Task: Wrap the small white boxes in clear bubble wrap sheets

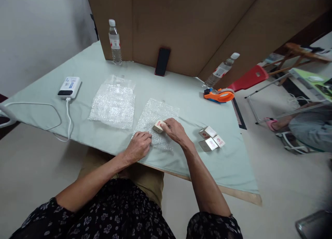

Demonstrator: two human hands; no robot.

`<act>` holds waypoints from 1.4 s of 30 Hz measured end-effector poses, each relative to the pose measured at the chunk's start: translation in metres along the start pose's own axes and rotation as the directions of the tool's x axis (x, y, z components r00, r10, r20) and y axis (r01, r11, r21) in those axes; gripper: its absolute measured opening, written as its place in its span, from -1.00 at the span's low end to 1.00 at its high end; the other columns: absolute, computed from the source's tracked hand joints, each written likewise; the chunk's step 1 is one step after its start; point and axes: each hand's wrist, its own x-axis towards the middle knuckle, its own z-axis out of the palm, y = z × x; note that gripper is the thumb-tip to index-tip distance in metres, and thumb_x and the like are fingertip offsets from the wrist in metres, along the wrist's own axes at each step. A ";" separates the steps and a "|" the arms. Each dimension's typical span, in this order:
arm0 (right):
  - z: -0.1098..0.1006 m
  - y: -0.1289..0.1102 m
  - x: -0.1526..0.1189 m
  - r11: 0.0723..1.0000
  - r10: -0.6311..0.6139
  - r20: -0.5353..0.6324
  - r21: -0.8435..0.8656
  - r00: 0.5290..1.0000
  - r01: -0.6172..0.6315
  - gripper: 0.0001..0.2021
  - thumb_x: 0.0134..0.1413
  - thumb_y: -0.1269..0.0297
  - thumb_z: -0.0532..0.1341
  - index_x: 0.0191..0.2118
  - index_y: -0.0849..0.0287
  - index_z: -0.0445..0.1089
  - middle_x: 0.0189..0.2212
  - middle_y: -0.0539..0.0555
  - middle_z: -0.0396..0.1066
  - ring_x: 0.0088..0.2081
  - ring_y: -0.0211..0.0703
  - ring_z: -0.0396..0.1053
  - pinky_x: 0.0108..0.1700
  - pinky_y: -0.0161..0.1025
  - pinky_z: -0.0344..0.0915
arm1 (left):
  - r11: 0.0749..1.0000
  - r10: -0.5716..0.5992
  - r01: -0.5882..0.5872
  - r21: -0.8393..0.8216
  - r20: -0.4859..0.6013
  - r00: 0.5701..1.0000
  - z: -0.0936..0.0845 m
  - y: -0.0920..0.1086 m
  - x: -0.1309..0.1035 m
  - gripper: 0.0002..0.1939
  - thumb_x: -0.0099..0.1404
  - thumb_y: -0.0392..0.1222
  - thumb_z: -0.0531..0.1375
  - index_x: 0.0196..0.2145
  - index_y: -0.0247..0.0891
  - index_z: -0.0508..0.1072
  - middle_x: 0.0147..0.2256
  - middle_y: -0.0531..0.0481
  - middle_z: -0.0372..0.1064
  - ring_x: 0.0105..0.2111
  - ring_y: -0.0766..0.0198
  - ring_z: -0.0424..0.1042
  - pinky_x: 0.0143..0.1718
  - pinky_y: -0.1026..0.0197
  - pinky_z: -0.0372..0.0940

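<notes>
My right hand (pixel 175 129) grips a small box (pixel 158 126), pale with a red mark, over a sheet of bubble wrap (pixel 163 109). Thumb and fingers close on the box's right end. My left hand (pixel 140 145) is curled at the near left edge of that same sheet, its fingertips pressed together on the plastic. Part of the sheet is hidden under both hands. Right of my right hand, a few similar small boxes (pixel 208 144) lie grouped on the table. A second piece of bubble wrap (pixel 114 102) lies flat to the left.
A white power bank (pixel 69 88) with a cable lies at the left of the cloth-covered table (pixel 103 138). Water bottles (pixel 115 45) and a phone (pixel 163 61) stand against a cardboard panel (pixel 176 24). An orange tape dispenser (pixel 219 95) is at right. Someone's leg (pixel 282 120) shows beyond.
</notes>
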 end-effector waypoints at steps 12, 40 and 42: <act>0.013 0.006 -0.007 0.992 -0.098 -0.089 -0.083 0.991 0.091 -0.64 0.13 0.29 0.23 0.07 0.14 0.37 0.02 0.18 0.47 0.02 0.10 0.38 0.02 0.01 0.21 | 1.000 0.020 -0.020 -0.006 -0.056 0.998 -0.002 -0.003 0.005 -0.84 0.29 -0.41 0.10 -0.30 -0.24 0.44 -0.14 -0.11 0.49 -0.07 0.09 0.42 -0.02 0.02 0.30; 0.017 0.021 -0.006 0.748 0.166 -0.194 0.663 0.967 0.004 -0.73 0.03 0.05 0.27 -0.46 0.15 0.36 -0.20 0.13 0.51 -0.13 -0.06 0.43 -0.04 -0.13 0.30 | 0.744 -0.345 0.382 -0.548 0.175 0.922 -0.015 -0.025 0.101 -0.76 0.11 -0.02 0.26 -0.43 -0.28 0.52 -0.40 0.03 0.49 -0.35 0.26 0.39 -0.28 0.24 0.24; 0.018 0.017 -0.009 0.723 0.187 -0.184 0.691 0.965 -0.008 -0.74 0.01 0.06 0.29 -0.47 0.15 0.35 -0.27 0.09 0.52 -0.22 -0.11 0.43 -0.09 -0.16 0.31 | 0.723 -0.352 0.389 -0.572 0.180 0.919 -0.015 -0.023 0.097 -0.75 0.09 -0.02 0.25 -0.43 -0.28 0.52 -0.44 0.05 0.45 -0.39 0.28 0.34 -0.34 0.26 0.19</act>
